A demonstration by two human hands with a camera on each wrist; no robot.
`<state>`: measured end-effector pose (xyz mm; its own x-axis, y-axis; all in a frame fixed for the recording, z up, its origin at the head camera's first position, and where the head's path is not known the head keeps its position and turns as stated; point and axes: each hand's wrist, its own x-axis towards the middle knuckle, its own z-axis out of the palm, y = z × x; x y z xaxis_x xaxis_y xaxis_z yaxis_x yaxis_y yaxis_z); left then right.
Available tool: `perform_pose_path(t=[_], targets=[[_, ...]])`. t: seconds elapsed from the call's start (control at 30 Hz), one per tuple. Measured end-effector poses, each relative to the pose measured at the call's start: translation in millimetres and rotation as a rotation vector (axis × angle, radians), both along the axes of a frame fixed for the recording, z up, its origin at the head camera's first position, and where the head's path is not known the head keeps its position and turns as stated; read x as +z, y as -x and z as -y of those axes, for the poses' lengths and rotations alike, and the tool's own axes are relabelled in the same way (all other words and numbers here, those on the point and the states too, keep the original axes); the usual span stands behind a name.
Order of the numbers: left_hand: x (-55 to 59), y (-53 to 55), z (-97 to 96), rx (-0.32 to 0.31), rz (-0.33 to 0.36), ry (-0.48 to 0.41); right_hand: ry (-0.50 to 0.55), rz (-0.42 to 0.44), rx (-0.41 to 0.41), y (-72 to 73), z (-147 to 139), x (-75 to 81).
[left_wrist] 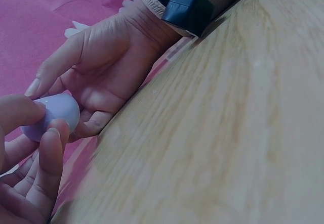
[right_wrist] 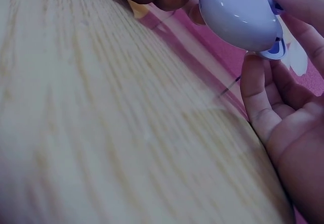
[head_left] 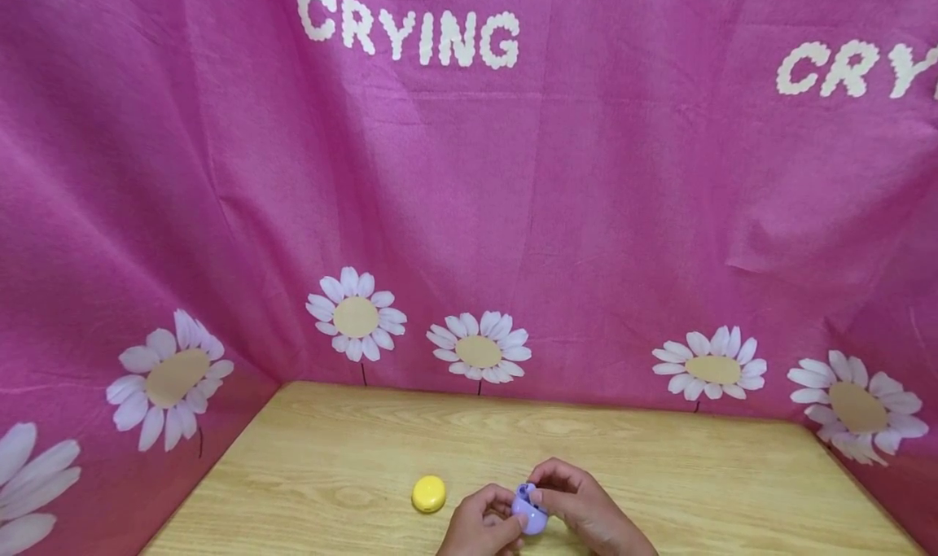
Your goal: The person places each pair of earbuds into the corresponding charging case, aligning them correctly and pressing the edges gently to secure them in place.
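Observation:
A glossy lilac earbud case (head_left: 531, 517), its lid raised, is held just above the table between both hands. My left hand (head_left: 479, 523) grips the rounded body from the left side; its thumb (left_wrist: 38, 85) lies along the case in the left wrist view. On the other side, my right hand (head_left: 589, 511) has its thumb at the opening and a finger behind the lid (right_wrist: 273, 52). Dark parts show inside the opening, but whether the right fingertips also pinch an earbud is hidden.
A round yellow case-like object (head_left: 428, 494) lies on the wooden table (head_left: 330, 458), left of the hands. Behind and at both sides hangs a pink cloth (head_left: 586, 214) printed with daisies and white letters. A dark wrist mount (left_wrist: 187, 9) sits on the left wrist.

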<state>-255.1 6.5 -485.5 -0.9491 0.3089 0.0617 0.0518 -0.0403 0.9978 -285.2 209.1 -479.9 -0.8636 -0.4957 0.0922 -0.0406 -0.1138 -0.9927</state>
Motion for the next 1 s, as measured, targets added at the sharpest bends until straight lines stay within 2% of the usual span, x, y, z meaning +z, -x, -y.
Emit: perform_pose_path(t=[0.2, 0.37, 1.0], targets=[[-2.9, -1.0, -1.0, 0.015, 0.019, 0.009, 0.017, -0.033, 0.054, -0.3, -2.4, -1.2], [-4.3, -1.1, -2.2, 0.014, 0.023, -0.022, 0.056, -0.059, 0.094, 1.2, -3.4, -4.8], [-7.1, 6.0, -1.9, -0.019, -0.043, -0.040, 0.072, -0.091, 0.110, 5.9, -3.5, -5.6]])
